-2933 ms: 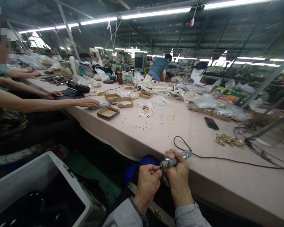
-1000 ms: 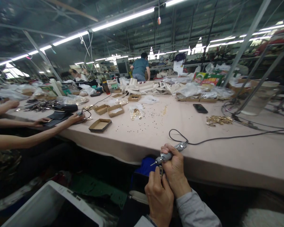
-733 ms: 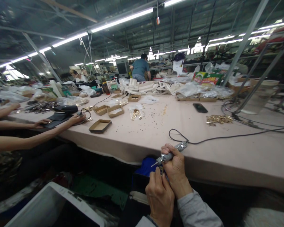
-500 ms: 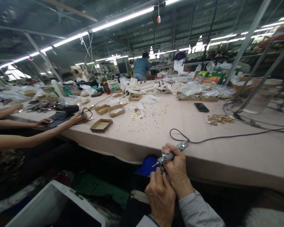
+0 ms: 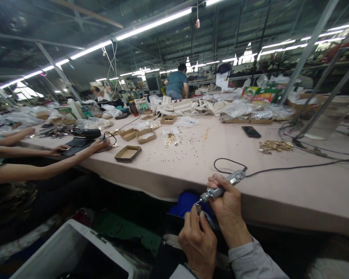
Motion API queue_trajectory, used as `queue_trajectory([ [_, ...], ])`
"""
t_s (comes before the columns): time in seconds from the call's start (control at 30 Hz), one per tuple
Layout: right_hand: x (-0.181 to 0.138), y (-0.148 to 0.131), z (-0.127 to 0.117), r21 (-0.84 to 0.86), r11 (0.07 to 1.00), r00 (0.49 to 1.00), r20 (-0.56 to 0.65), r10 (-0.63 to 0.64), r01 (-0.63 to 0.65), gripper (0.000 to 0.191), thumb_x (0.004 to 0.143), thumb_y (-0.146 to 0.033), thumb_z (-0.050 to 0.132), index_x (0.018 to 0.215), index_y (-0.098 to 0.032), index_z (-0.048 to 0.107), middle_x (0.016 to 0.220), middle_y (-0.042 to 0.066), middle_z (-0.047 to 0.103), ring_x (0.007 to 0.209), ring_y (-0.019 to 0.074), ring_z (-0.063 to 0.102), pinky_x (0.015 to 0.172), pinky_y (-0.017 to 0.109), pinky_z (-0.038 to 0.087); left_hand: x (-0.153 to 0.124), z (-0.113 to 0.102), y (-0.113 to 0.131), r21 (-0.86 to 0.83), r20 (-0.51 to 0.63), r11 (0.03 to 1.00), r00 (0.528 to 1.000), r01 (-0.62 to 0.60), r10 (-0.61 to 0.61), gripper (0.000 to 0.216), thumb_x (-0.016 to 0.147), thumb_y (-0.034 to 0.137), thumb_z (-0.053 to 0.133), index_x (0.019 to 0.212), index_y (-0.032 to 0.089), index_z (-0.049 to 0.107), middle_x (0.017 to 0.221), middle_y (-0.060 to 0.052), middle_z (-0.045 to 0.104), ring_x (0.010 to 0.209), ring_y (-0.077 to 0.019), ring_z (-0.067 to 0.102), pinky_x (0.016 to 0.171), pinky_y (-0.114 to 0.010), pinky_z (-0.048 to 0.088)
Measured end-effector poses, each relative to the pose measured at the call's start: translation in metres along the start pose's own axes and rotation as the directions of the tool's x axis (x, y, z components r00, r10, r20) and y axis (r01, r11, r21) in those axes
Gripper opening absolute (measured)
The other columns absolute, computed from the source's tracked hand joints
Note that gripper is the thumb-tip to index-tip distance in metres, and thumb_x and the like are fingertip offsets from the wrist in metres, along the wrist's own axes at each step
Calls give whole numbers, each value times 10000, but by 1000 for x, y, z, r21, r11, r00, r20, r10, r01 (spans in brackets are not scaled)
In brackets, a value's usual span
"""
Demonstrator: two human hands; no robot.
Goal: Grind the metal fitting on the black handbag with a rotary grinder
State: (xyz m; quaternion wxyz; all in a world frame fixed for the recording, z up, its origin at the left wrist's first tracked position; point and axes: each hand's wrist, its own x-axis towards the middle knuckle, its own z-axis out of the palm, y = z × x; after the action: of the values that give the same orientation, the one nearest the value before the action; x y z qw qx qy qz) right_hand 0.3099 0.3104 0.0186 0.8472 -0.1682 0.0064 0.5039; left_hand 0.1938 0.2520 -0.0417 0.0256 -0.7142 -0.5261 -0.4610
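Note:
My right hand (image 5: 227,199) is wrapped round a grey electric screwdriver (image 5: 221,188), tilted with its bit down to the left and a black cord at its back end. Below the bit, my left hand (image 5: 198,240) pinches a small shiny metal piece (image 5: 198,209) between thumb and fingers. The bit's tip is close to the top of that piece; whether they touch I cannot tell. Both hands are just in front of the table edge.
On the cloth-covered table (image 5: 192,170) lie loose gold metal pieces (image 5: 275,146), a phone (image 5: 251,131), small cardboard boxes (image 5: 128,154) and scattered black screws. A co-worker's arms (image 5: 46,170) reach in at left over dark leather. A white bin (image 5: 75,236) stands below.
My right hand has moved the screwdriver a little to the right, away from my left hand. The metal piece now shows more clearly beneath the bit.

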Motion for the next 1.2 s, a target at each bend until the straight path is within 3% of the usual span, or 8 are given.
queue_trajectory([
  [0.17,-2,-6,1,-67,996,998,8,-65,65,478,565,-29,911,821,-174,534,747,-57,499,625,52,493,520,127,485,-2,-4,0,-92,21,991,995,99,-97,249,1036,197,533,1114,103,750,890,-115,752,765,-256,744,677,-339,521],
  [0.3,-4,-15,8,-86,991,994,2,-106,106,488,523,-7,910,800,-165,540,726,-56,491,613,49,479,504,123,466,7,-15,-2,-193,216,941,947,278,-236,251,999,230,560,1053,159,795,840,-102,752,770,-256,734,712,-337,529],
  [0.47,-5,-25,12,-93,988,991,-29,-128,124,507,482,18,903,782,-161,534,720,-51,492,612,50,467,491,118,462,25,-30,-8,-361,504,777,809,515,-302,258,961,270,558,864,197,786,762,-61,728,709,-209,676,683,-296,520],
  [0.63,-2,-29,6,-80,988,990,-25,-137,135,500,500,20,897,791,-164,534,726,-54,478,618,55,469,489,127,461,36,-26,-22,-350,740,519,570,780,-357,262,862,367,613,776,139,710,452,8,547,368,-136,488,392,-226,377],
  [0.7,-1,-30,5,-79,987,989,-18,-144,142,494,511,16,895,791,-166,531,728,-55,475,615,54,471,490,129,462,44,-23,-30,-344,772,462,526,818,-357,240,777,378,672,702,150,660,436,9,544,314,-116,443,340,-209,315],
  [0.83,0,-31,4,-85,986,988,-28,-149,146,478,533,2,895,790,-167,530,733,-53,482,610,53,475,490,130,464,60,-16,-46,-377,768,455,547,807,-333,278,700,411,722,631,174,593,449,-6,575,272,-90,405,301,-189,212],
  [1.0,0,-28,2,-100,983,987,-35,-156,152,480,528,0,903,800,-162,542,741,-47,495,621,55,485,498,133,463,56,-6,-55,-366,761,427,530,827,-374,411,739,509,755,605,161,582,529,-77,672,274,-62,372,306,-185,179],
  [1.2,0,-19,0,-211,949,970,-8,-241,234,469,545,-49,931,824,-171,574,712,-38,543,633,87,520,517,172,474,45,-5,-49,-425,723,409,574,808,-384,431,792,513,736,602,139,637,424,-16,562,284,-68,372,334,-189,192],
])
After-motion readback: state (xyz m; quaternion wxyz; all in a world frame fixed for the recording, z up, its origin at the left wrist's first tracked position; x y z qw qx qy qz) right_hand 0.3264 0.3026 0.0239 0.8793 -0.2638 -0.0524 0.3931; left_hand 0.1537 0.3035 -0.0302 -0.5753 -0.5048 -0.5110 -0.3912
